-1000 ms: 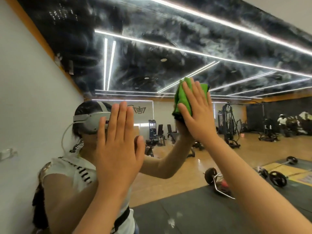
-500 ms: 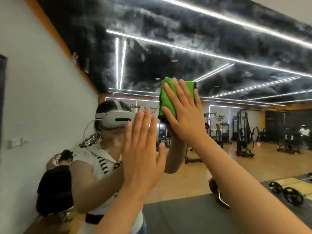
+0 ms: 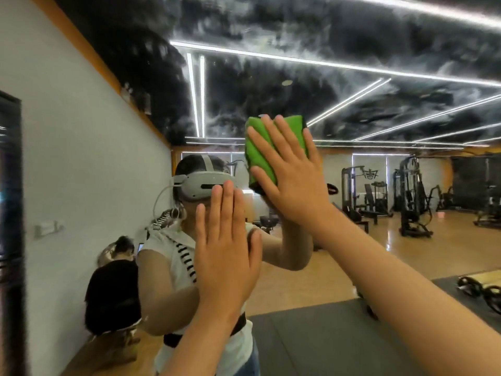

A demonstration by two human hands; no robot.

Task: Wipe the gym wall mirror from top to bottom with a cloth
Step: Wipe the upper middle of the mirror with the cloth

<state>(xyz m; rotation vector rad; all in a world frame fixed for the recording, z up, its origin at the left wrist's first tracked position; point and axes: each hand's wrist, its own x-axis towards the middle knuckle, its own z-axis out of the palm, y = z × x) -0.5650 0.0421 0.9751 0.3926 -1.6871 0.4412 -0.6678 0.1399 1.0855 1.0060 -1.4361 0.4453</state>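
Observation:
The wall mirror (image 3: pixel 366 109) fills almost the whole view and reflects the gym, the dark ceiling with light strips, and my own reflection wearing a headset. A folded green cloth (image 3: pixel 257 153) is pressed flat against the glass at about head height, upper centre. My right hand (image 3: pixel 292 180) lies spread over the cloth, palm holding it to the mirror. My left hand (image 3: pixel 225 245) rests flat on the glass lower and to the left, fingers together and straight, holding nothing.
The mirror's dark left edge (image 3: pixel 10 213) stands at far left. Reflected in the glass are a white side wall (image 3: pixel 81 158), weight machines (image 3: pixel 409 196), barbell plates (image 3: pixel 477 290) on dark mats, and a seated person (image 3: pixel 113 289) low at left.
The view has swung left along the mirror, so my reflection sits more central. My right hand and the cloth stay pressed on the glass; my left hand stays flat below it.

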